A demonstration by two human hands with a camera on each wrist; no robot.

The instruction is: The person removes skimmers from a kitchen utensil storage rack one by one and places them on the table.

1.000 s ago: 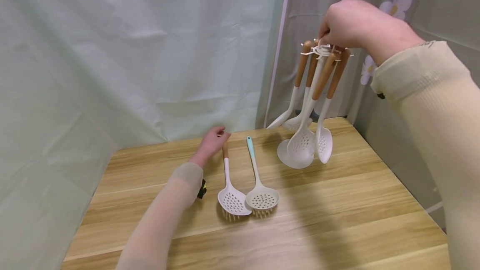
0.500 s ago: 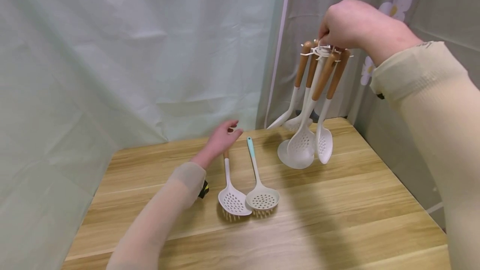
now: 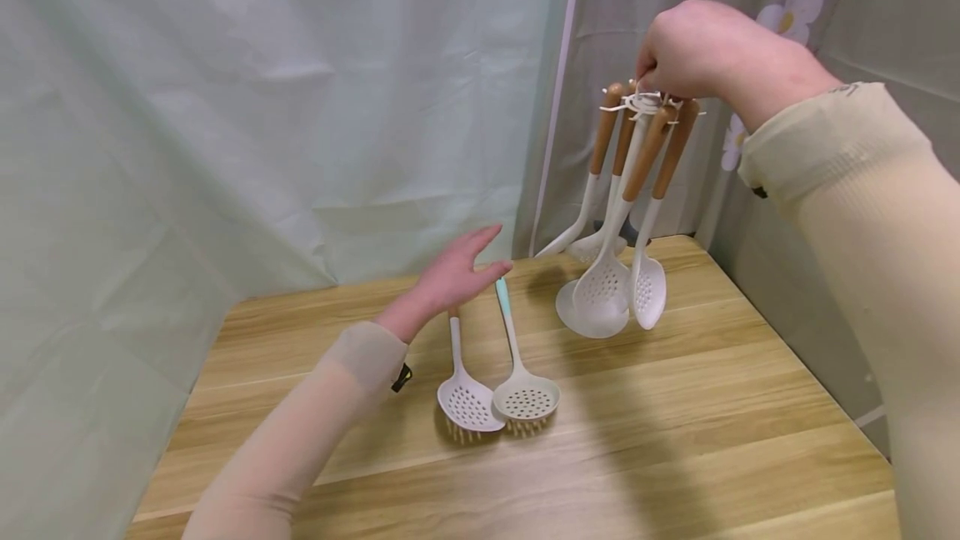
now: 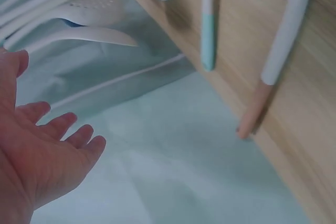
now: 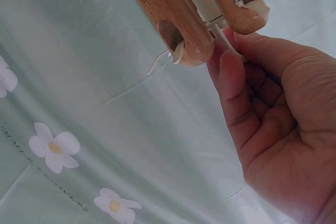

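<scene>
- hands first: left hand (image 3: 457, 277) is hovering flat above the table (image 3: 675, 440), fingers straight and spread, holding nothing; the left wrist view is showing the same empty palm (image 4: 42, 156).
- right hand (image 3: 693, 44) is gripping the top of the utensil rack (image 3: 643, 102), fingertips (image 5: 231, 72) pinching its white hook ring beside two wooden handle ends.
- rack is standing upright on its round white base (image 3: 588, 315) at the table's far right, steadied from above.
- step in hand, as judged: left hand is lying over the handle ends of two loose utensils, nearest the mint-handled skimmer (image 3: 517, 357), not yet touching either.
- wood-handled skimmer (image 3: 461, 373) is lying just beside it, heads touching, handles pointing toward the curtain (image 3: 262, 107).
- next move is likely calling for the fingers to close on one handle end and lift it to a free hook while the right hand is holding the rack steady.
- contents: rack is carrying four hanging wood-handled utensils, among them a slotted spoon (image 3: 648, 290) and a skimmer (image 3: 600, 290); free hooks cannot be counted.
</scene>
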